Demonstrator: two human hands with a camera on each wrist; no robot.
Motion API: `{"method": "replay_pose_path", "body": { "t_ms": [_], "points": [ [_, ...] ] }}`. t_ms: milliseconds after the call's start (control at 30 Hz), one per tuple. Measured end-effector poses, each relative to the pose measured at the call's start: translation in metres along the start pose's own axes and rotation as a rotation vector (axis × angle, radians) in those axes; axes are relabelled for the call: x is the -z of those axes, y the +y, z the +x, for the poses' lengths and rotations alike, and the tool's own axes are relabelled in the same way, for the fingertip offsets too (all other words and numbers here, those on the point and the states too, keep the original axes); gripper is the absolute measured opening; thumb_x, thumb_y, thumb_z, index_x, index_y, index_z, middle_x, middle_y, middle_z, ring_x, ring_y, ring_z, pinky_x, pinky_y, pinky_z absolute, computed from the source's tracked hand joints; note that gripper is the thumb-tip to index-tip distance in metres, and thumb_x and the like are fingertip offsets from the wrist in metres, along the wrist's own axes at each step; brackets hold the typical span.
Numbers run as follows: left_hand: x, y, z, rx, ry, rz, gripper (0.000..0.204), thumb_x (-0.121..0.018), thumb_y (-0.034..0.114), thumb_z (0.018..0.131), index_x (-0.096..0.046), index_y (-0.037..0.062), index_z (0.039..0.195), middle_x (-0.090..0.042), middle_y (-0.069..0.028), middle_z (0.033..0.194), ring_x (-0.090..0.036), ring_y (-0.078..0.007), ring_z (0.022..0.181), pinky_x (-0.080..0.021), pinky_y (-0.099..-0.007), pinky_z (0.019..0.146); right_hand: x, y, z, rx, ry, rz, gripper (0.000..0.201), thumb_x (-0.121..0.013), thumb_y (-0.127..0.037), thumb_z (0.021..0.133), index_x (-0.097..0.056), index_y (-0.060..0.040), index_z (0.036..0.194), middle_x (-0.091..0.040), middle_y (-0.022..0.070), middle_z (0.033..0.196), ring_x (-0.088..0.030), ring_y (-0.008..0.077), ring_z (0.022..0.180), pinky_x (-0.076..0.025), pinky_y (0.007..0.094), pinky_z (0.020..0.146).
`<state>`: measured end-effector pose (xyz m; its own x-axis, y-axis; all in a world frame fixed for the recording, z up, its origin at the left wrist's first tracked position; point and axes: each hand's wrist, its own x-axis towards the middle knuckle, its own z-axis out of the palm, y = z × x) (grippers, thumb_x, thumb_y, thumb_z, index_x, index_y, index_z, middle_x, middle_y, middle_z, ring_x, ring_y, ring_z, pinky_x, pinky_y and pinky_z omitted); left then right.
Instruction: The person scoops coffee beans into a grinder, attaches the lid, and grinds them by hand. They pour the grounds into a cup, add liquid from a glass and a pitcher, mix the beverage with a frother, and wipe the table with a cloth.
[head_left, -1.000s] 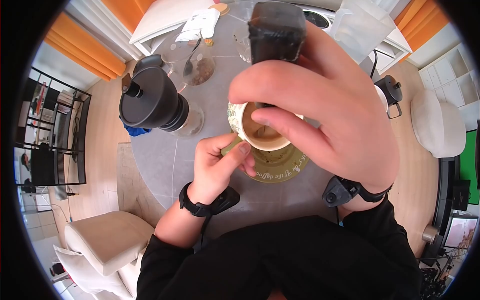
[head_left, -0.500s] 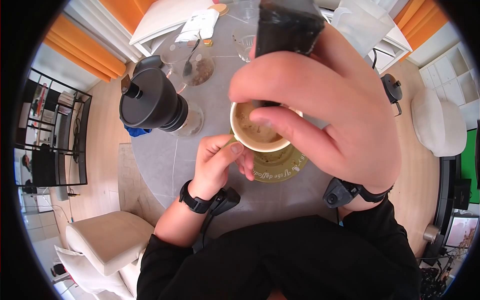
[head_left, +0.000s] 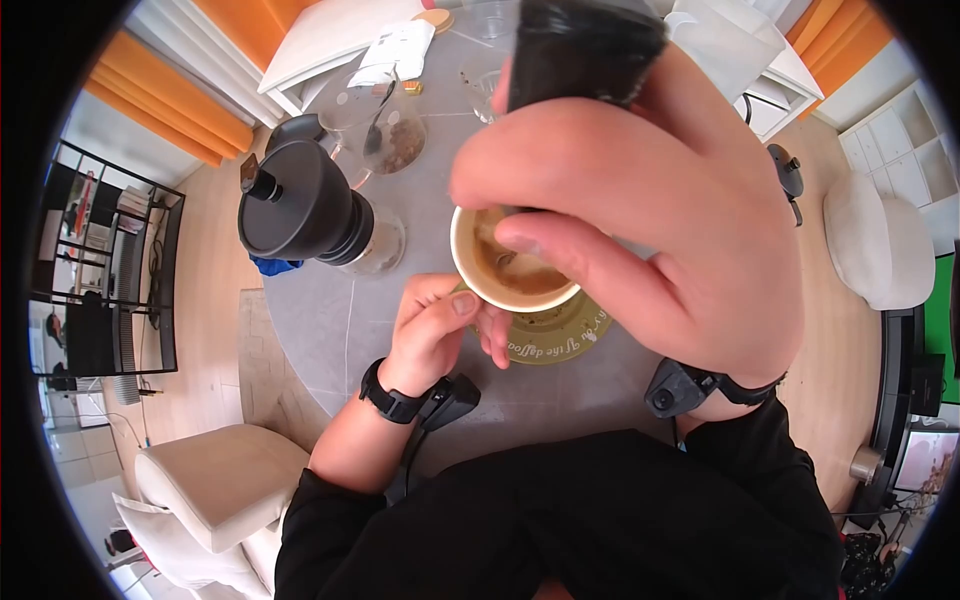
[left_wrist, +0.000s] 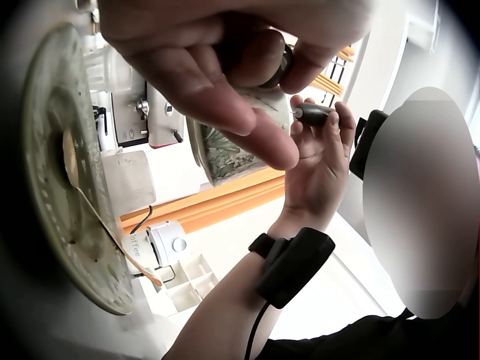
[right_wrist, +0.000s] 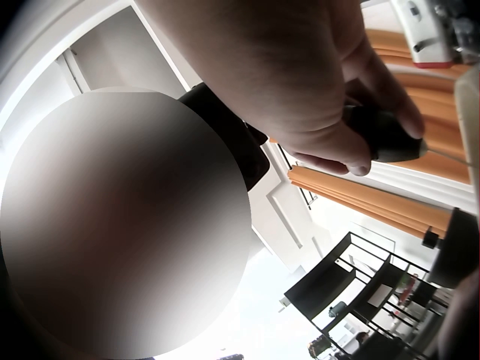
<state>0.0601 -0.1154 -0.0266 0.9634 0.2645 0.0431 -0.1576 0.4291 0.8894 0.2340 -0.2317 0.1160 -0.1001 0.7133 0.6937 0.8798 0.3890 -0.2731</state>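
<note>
- Black and bulky, the grinder stood by the left edge of the grey table.
- Next along, the left hand, fingers curled, pinched the cup at its near-left side; those fingers hid most of the grip point.
- And the cup? Held up over the green plate, inward from the table's near edge, brown liquid showing inside; a spoon lay across the plate.
- Over to the right hand: curled round a dark-handled tool, it sat right above the cup, nearer the liquid than the left.
- Here was the key line: the tool's long axis ran down towards the cup's mouth, its thin shaft slipping behind the rim in the right wrist view, tip out of sight.
</note>
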Motion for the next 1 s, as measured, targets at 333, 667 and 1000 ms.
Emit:
{"method": "replay_pose_path", "body": {
  "t_ms": [333,667,1000],
  "points": [
    [0.000,-0.001,-0.001,0.007,-0.015,-0.037,0.038,-0.051,0.028,0.093,-0.065,-0.0067,0.092,-0.067,-0.0170,0.075,-0.065,-0.0245,0.058,-0.054,-0.0332,0.055,-0.003,-0.003,0.004,0.016,0.005,0.004,0.024,-0.070,0.000,0.076,-0.068,-0.0078,0.098,-0.061,0.0086,0.097,-0.057,0.0255,0.087,-0.046,0.0338,0.073],
    [0.003,-0.006,0.000,-0.046,-0.066,0.041,0.029,-0.051,0.021,0.092,-0.065,-0.0046,0.090,-0.067,-0.0135,0.075,-0.066,-0.0211,0.062,-0.053,-0.0296,0.059,0.004,-0.001,-0.001,0.028,0.013,0.006,0.023,-0.070,0.000,0.076,-0.068,-0.0077,0.098,-0.061,0.0089,0.097,-0.057,0.0249,0.087,-0.047,0.0334,0.073],
    [-0.002,-0.002,0.000,-0.142,-0.015,0.174,0.024,-0.051,0.014,0.093,-0.064,-0.0055,0.088,-0.067,-0.0104,0.076,-0.067,-0.0181,0.065,-0.054,-0.0275,0.059,0.006,0.001,-0.001,0.039,0.020,0.009,0.023,-0.069,0.000,0.076,-0.068,-0.0077,0.098,-0.061,0.0092,0.097,-0.058,0.0244,0.087,-0.047,0.0331,0.073]
  ]
}}
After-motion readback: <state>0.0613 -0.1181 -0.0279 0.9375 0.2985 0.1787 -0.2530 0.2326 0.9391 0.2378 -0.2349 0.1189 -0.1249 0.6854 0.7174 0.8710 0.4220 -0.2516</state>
